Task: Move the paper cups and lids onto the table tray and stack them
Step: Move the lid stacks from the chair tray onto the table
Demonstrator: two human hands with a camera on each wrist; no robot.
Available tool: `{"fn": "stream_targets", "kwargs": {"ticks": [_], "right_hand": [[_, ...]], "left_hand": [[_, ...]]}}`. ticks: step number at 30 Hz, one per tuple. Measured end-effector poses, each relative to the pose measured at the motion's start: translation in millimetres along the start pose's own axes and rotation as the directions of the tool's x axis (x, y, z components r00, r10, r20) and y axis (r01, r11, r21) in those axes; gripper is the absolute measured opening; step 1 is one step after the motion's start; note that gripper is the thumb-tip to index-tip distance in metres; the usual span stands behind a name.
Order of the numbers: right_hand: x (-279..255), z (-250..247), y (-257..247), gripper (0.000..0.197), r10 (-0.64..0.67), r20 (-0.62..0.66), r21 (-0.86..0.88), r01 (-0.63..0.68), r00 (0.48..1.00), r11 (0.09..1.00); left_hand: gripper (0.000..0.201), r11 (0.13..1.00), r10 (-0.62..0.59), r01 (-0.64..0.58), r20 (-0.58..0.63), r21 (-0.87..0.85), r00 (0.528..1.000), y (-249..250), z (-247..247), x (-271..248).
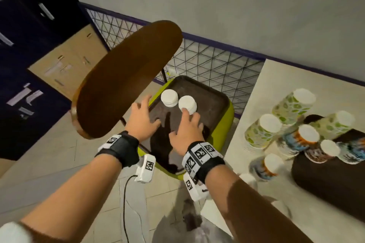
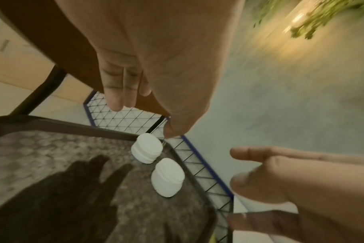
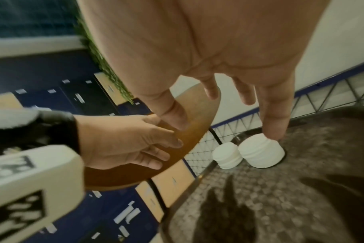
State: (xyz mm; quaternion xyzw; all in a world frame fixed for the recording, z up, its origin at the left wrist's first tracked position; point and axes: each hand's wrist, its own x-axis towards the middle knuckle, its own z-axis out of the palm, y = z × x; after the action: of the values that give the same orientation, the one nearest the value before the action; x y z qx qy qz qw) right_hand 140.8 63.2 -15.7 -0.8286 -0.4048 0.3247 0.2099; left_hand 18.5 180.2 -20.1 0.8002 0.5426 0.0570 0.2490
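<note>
Both hands over the chair tray, 2 lid stacks at its far end.

The right hand is spread, fingers straight, with 1 fingertip touching the nearer lid stack. The left hand is relaxed and spread, holding nothing, above the tray's left rim. The second lid stack stands just beside the first on the dark tray. Patterned paper cups stand upside down on the white table, some on the table tray.

Both hands hover open over the dark tray holding two white lid stacks.
</note>
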Motion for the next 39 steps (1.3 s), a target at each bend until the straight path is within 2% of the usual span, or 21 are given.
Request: {"fn": "stream_targets", "kwargs": {"ticks": [4, 6, 12, 18, 23, 26, 30, 35, 39], "right_hand": [[60.9, 20.5, 0.2, 0.089, 0.074, -0.144, -0.079, -0.086, 0.987, 0.993], [88.3, 27.5, 3.1, 0.092, 0.099, -0.175, -0.110, -0.120, 0.980, 0.987], [151.5, 42.6, 11.2, 0.097, 0.087, -0.167, -0.189, -0.119, 0.982, 0.975], [193.5, 55.3, 28.9, 0.094, 0.061, -0.091, -0.294, -0.086, 0.994, 0.952], [208.3, 64.4, 43.0, 0.079, 0.006, -0.067, -0.419, -0.033, 0.998, 0.908], [209.6, 65.4, 49.3, 0.070, -0.051, -0.093, -0.470, 0.001, 0.994, 0.883], [209.4, 67.7, 53.4, 0.069, -0.087, -0.092, -0.501, 0.029, 0.992, 0.865], [208.6, 68.3, 55.3, 0.069, -0.057, -0.099, -0.483, 0.002, 0.993, 0.876], [207.9, 68.8, 53.9, 0.068, -0.015, -0.097, -0.475, -0.033, 0.995, 0.879]], "left_hand": [[0.107, 0.999, -0.034, 0.033, 0.033, 0.030, 0.999, -25.7, 28.4, 55.7], [0.111, 0.998, -0.011, 0.008, 0.041, 0.061, 0.999, -32.4, 40.5, 78.0], [0.110, 0.971, 0.123, -0.140, 0.099, 0.192, 0.987, -33.8, 68.5, 130.5], [0.117, 0.876, 0.236, -0.287, 0.177, 0.387, 0.956, -29.4, 84.5, 170.8], [0.110, 0.776, 0.258, -0.387, 0.310, 0.498, 0.915, -28.0, 98.0, 192.1], [0.098, 0.743, 0.285, -0.408, 0.302, 0.530, 0.910, -32.5, 104.7, 197.6], [0.084, 0.741, 0.302, -0.428, 0.312, 0.518, 0.901, -33.4, 108.3, 197.6], [0.081, 0.756, 0.315, -0.471, 0.377, 0.456, 0.871, -37.4, 109.7, 198.9], [0.079, 0.786, 0.278, -0.449, 0.405, 0.426, 0.871, -32.4, 109.3, 198.9]]}}
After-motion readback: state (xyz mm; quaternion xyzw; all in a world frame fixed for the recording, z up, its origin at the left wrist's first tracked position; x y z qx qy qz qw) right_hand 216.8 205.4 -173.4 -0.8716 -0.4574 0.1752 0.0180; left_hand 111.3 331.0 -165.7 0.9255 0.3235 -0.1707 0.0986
